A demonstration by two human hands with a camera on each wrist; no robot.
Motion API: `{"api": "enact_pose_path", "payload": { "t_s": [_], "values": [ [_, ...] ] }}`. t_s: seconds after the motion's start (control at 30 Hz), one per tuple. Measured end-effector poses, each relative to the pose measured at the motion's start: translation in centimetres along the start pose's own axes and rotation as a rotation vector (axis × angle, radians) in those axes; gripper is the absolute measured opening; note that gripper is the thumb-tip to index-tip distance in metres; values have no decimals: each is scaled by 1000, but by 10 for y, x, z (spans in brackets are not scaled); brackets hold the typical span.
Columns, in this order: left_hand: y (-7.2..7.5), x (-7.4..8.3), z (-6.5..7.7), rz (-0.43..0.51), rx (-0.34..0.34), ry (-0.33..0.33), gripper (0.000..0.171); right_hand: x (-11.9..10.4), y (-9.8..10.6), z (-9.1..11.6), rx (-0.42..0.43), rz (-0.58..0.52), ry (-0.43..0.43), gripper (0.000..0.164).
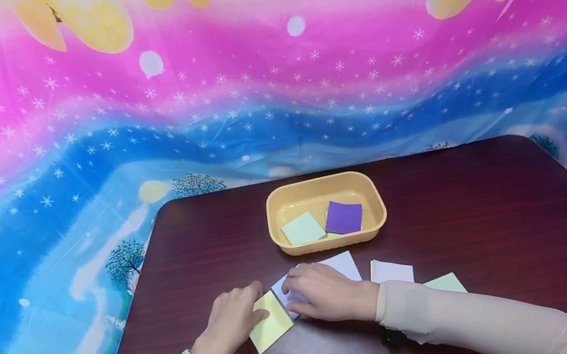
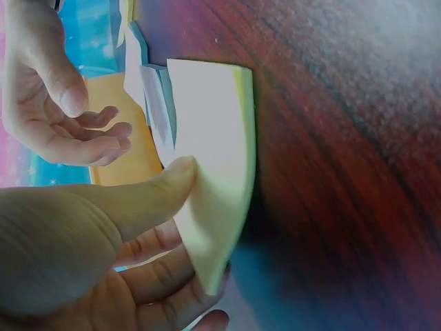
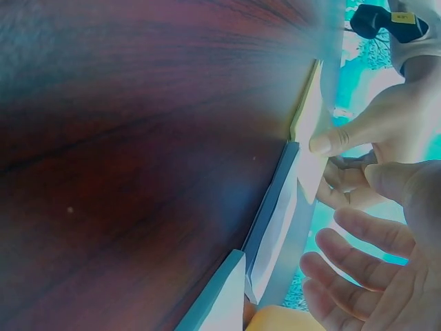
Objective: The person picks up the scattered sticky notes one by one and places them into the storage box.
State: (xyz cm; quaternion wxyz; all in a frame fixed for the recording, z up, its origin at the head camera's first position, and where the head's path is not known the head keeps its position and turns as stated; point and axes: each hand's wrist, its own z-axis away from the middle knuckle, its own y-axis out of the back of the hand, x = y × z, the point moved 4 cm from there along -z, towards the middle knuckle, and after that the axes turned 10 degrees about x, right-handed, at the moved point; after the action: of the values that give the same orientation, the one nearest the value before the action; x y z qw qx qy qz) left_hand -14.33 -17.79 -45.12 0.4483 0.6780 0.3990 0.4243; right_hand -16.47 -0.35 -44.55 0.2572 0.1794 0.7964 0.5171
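Upon the brown table (image 1: 203, 233), a cream tub (image 1: 330, 244) is set. The right hand (image 1: 330, 293) is held relaxed and empty; by the left hand (image 1: 231, 321), a yellow pad (image 1: 274, 330) is pinched just beside lavender pads (image 1: 343, 262).

Shows a square yellow pad (image 1: 272, 327), slightly curved, pinched in the left hand (image 1: 230, 323), and, just beside, a blue pad (image 3: 274, 231) lying on the desk (image 1: 214, 231) near the right hand (image 1: 329, 292).

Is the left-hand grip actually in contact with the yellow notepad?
Touching: the left wrist view shows the left-hand grip with its thumb on the face of the yellow notepad, fingers behind it.
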Motion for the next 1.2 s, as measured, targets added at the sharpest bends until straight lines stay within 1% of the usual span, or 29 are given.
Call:
{"api": "enact_pose_path", "payload": {
  "t_s": [0.23, 0.47, 0.7, 0.93, 1.2],
  "values": [
    [3, -1, -3, -1, 27, -11, 34, 1, 2, -2, 6, -3, 1, 27],
    [8, -2, -8, 12, -3, 11, 33, 3, 4, -5, 3, 8, 4, 28],
    [17, 1, -14, 39, -28, 13, 33, 5, 7, -7, -15, -8, -17, 28],
    [23, 2, -20, 33, -30, 3, 33, 7, 9, -8, -14, -11, -25, 28],
    [29, 2, -24, 13, -24, 7, 31, 9, 12, -12, -21, -31, -55, 28]
  ]
}}
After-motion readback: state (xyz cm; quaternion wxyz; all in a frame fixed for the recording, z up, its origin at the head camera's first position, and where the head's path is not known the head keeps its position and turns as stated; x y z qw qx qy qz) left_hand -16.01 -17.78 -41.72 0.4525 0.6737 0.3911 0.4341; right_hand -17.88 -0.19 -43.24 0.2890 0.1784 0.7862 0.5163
